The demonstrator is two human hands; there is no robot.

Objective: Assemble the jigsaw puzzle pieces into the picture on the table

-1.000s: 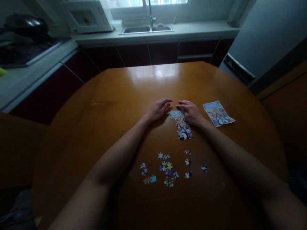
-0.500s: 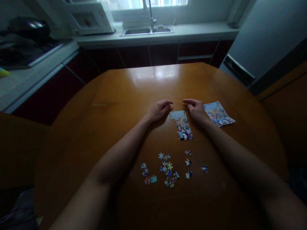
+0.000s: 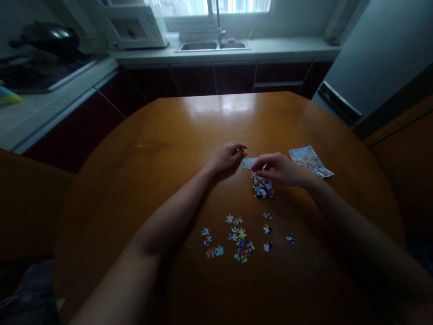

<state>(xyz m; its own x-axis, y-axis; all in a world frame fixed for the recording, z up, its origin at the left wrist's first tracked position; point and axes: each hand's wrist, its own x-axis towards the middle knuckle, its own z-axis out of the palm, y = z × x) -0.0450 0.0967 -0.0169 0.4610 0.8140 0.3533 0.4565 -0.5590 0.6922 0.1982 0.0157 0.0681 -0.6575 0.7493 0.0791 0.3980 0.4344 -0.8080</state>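
A partly joined jigsaw (image 3: 264, 189) lies on the wooden table (image 3: 189, 131), its blue top strip showing left of my right hand (image 3: 270, 168). That hand hovers over the jigsaw's middle and hides part of it, thumb and fingers slightly apart, with nothing visible between them. My left hand (image 3: 230, 155) rests on the table beside the jigsaw's upper left corner, fingers loosely curved and apart, holding nothing. Nearer to me are several loose pieces (image 3: 241, 233), with a light blue piece (image 3: 219, 251) at their left and a lone piece (image 3: 290, 238) at the right.
A printed picture sheet (image 3: 309, 160) lies right of my right hand. Beyond the table are a counter with a double sink (image 3: 213, 46), a microwave (image 3: 135, 27) and a dark pan (image 3: 50, 36) on the stove. A fridge (image 3: 375, 58) stands at the right.
My right hand has moved left from beside the jigsaw to over its middle, now covering part of it. My left hand stays about where it was. The view has shifted slightly.
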